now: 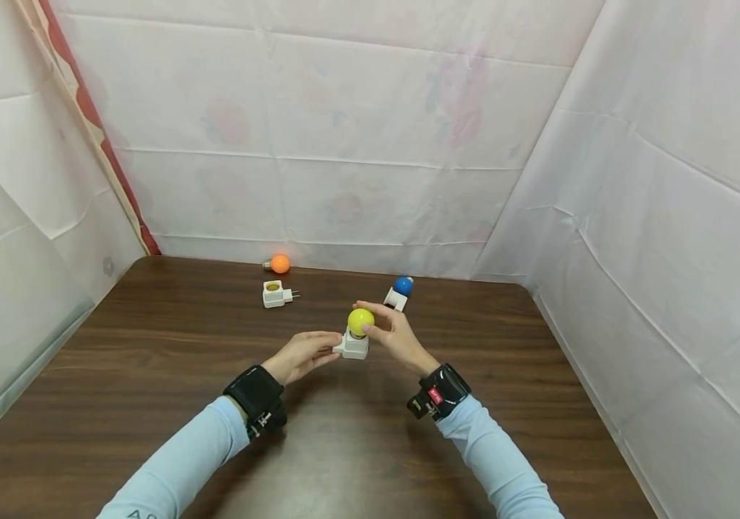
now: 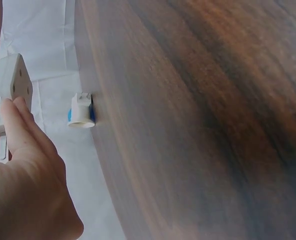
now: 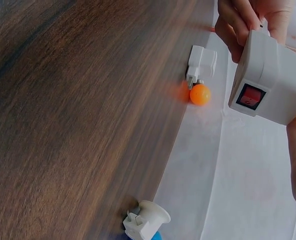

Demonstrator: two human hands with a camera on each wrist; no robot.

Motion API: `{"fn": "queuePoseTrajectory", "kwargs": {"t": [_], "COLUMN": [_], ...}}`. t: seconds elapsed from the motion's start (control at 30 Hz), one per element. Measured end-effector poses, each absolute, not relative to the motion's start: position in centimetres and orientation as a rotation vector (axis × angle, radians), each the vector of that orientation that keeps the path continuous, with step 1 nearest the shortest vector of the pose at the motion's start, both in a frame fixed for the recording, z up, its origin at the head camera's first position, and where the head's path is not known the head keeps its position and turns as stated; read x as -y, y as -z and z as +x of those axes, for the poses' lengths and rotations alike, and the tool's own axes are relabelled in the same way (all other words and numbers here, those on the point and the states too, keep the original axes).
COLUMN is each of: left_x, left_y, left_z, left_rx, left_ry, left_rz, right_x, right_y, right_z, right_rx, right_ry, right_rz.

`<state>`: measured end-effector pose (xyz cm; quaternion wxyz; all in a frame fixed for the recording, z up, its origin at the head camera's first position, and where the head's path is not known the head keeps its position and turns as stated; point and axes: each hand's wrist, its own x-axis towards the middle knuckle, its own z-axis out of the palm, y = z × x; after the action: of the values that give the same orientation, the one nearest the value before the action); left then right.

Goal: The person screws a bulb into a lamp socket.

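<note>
My left hand pinches the plug end of a white plug-in lamp socket, held above the table. On top of the socket stands a yellow light bulb, its metal base showing just over the opening. The thumb and fingers of my right hand grip this bulb from the right side. A red rocker switch shows on the socket's face in the right wrist view. The left wrist view catches the socket's underside with small holes, and the bulb is hidden there.
Toward the back left of the brown wooden table lie an orange bulb and another white plug-in socket with its prongs pointing right. Beyond my right hand is a blue bulb in a white holder. White sheeting surrounds the table.
</note>
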<state>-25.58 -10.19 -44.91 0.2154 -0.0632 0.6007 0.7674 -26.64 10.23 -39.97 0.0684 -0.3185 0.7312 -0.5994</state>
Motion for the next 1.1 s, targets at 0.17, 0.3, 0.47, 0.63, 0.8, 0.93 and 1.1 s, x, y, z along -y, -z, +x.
{"fn": "queuePoseTrajectory", "kwargs": {"t": [0.17,0.3,0.47,0.63,0.8,0.93,1.1], "left_x": [10.2,10.2,10.1,10.1,10.1,10.1,10.2], "left_y": [45.1,45.2,45.0,45.1,45.1,45.0,44.9], "left_z": [-25.6,-25.6,-25.7,-25.5,-25.6,-25.7,-25.6], "left_rx": [-1.667,-1.662,-1.653,-1.642,-1.657,-1.667,-1.675], "left_ry": [-2.134,-2.148,-2.164,-2.167,-2.159,-2.147,-2.137], "left_rz": [-0.198,-0.208,-0.203,-0.211,-0.215,-0.216,-0.224], "right_x": [-9.9,-9.7,-9.5,-9.4,-9.5,-9.7,-9.8], "right_y": [39.3,38.7,38.9,39.3,39.3,39.1,39.0], "right_z": [-26.0,-25.6,-25.6,-25.5,-25.5,-25.8,-25.9], "right_rx": [-2.273,-2.352,-2.440,-2.469,-2.453,-2.383,-2.229], "right_ry": [1.790,1.778,1.788,1.781,1.779,1.774,1.770], "right_rz": [-0.910,-0.824,-0.755,-0.749,-0.766,-0.821,-0.958]}}
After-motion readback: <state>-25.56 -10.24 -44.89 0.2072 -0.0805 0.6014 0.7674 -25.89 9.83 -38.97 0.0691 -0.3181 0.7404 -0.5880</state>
